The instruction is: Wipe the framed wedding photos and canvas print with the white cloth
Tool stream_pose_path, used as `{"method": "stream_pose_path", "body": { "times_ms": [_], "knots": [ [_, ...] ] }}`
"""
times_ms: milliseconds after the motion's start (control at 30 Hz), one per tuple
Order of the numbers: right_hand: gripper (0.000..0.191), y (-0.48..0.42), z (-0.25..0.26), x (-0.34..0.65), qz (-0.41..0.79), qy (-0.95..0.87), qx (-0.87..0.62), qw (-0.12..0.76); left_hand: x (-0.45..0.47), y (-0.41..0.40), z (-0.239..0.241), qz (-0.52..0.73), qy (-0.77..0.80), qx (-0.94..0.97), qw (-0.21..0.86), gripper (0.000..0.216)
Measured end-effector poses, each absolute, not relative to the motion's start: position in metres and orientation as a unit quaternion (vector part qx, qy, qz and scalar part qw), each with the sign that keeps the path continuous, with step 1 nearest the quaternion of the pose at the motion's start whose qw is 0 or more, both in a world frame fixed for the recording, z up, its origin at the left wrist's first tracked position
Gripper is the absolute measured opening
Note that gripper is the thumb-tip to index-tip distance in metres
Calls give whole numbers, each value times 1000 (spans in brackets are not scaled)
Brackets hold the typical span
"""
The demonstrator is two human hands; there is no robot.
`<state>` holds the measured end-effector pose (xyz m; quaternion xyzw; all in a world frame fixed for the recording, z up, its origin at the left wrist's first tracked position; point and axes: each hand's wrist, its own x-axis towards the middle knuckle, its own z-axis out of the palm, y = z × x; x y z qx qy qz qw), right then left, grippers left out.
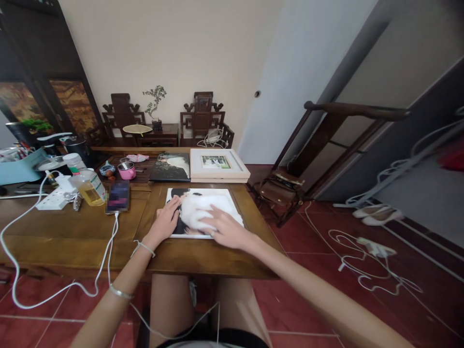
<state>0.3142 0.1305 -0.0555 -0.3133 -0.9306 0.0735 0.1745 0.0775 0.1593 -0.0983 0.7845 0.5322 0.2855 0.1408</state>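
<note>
A photo panel [228,194] with a printed picture lies flat on the wooden table in front of me. My left hand [167,219] rests on the panel's left edge, fingers stretched out and holding nothing. On top of the picture is a white cloth [194,210], bunched and soft-looking. My right hand [225,226] presses on this cloth with its fingers over it, slightly smeared by motion. The cloth and both hands hide much of the picture.
Behind the panel lie a dark photo album [170,169] and a white framed photo [235,162]. Leftward are a phone [117,197] on a charging cable, a bottle of yellow liquid [92,189], a pink cup [126,170] and a power strip [54,197]. A wooden chair [322,130] stands at right.
</note>
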Motion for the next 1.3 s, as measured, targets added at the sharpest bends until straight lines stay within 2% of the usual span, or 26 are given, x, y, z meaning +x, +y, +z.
{"method": "stream_pose_path", "body": {
  "times_ms": [167,300,667,767,1133,1300],
  "knots": [
    [29,204,-52,294,39,-903,-393,170,75,161,-100,301,519,786,147,45],
    [29,220,-48,281,37,-896,-403,181,74,163,-101,322,519,776,158,45],
    [27,89,-56,312,108,-942,-271,168,76,166,-100,375,510,759,152,42],
    [26,79,-55,317,114,-944,-260,170,77,165,-102,365,510,765,144,43],
    [28,214,-45,284,43,-904,-393,163,72,168,-106,337,517,773,144,44],
    [33,208,-49,274,31,-907,-387,162,72,169,-107,336,516,774,145,44]
  ]
}}
